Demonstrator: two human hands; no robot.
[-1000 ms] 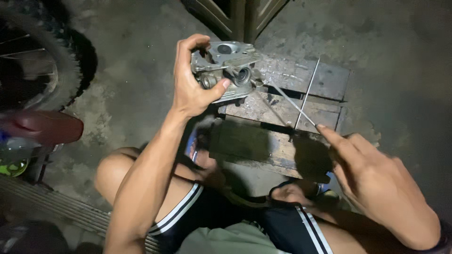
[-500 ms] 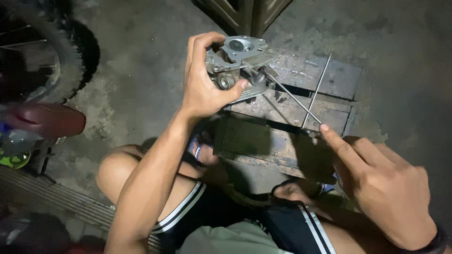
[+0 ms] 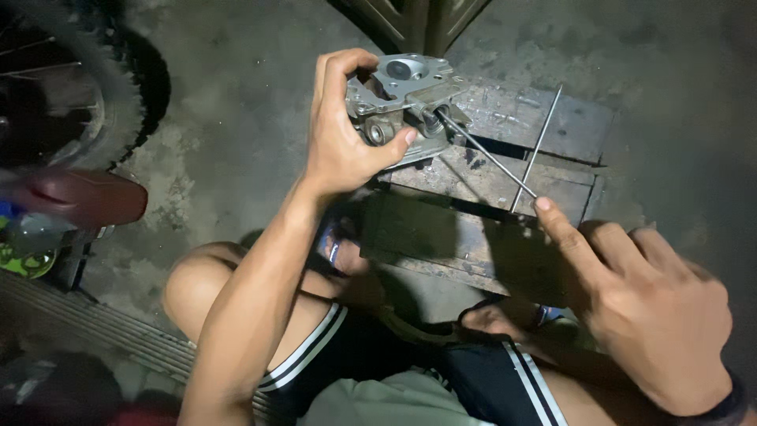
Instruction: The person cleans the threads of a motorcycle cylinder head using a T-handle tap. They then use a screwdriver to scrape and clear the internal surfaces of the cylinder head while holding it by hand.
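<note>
Dim, stained concrete floor [image 3: 236, 118] beside a tyre [image 3: 102, 71]

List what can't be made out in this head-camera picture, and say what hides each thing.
- Underside of the metal engine part: covered by the left hand.
- Tip of the thin rod inside the part: hidden in a hole.
- How the right hand holds the rod: only the fingertip shows at its end.
- Tyre: cut off by the left edge.
- Red object: blurred.

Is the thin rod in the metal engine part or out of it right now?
In. The thin rod runs into a hole of the metal engine part, held by the left hand; the right hand fingertip pushes its outer end.
</note>
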